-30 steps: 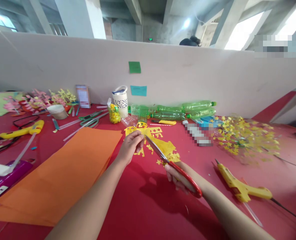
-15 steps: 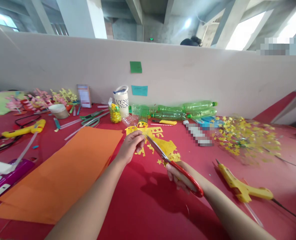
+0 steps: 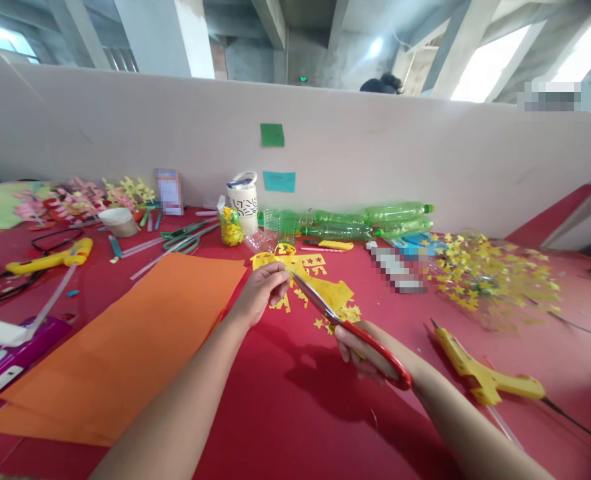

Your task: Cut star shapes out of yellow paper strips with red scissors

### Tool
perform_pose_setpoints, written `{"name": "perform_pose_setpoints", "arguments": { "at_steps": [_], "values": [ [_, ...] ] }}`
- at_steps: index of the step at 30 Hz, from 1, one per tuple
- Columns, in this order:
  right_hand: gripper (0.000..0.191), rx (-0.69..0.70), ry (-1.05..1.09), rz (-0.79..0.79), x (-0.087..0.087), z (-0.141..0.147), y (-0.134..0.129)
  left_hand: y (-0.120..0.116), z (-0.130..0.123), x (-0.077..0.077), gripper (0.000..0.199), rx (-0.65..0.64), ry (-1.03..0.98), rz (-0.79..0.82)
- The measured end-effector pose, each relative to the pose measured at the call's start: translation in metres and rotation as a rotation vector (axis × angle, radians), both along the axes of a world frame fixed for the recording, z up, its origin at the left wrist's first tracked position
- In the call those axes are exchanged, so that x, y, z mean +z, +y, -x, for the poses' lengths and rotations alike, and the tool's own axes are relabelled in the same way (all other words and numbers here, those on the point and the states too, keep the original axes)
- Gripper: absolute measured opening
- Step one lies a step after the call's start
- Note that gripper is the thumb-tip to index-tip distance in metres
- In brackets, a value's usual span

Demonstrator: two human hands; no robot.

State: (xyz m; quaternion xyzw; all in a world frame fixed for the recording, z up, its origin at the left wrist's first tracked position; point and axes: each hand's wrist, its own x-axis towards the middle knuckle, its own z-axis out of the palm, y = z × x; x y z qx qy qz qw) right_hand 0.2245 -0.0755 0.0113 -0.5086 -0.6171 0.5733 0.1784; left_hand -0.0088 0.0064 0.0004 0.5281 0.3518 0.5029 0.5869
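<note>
My right hand (image 3: pixel 368 350) is closed around the red handles of a pair of scissors (image 3: pixel 318 300), whose tips point up and left to the fingers of my other hand. My left hand (image 3: pixel 265 290) is pinched near those tips, and what it holds is too small to make out. Beneath and behind both hands lie yellow paper scraps (image 3: pixel 335 291) with star-shaped holes. Small cut yellow stars (image 3: pixel 350 313) are piled beside the scissors' blades.
Orange sheets (image 3: pixel 125 347) lie at the left, near a purple power strip (image 3: pixel 20 360) and a yellow glue gun (image 3: pixel 60 259). Another glue gun (image 3: pixel 485 373) is at the right. Green bottles (image 3: pixel 340 230) and a white cup (image 3: pixel 244 203) stand or lie by the partition.
My right hand and the scissors' handles have shifted slightly to the right. My left hand has barely moved.
</note>
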Motion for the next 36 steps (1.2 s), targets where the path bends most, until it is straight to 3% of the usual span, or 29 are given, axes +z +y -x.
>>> {"name": "perform_pose_setpoints", "arguments": {
  "at_steps": [36],
  "values": [
    [0.051, 0.04, -0.001, 0.03, -0.0018, -0.0055, 0.0034, 0.0009, 0.0044, 0.0001, 0.021, -0.039, -0.021, 0.027]
  ]
}}
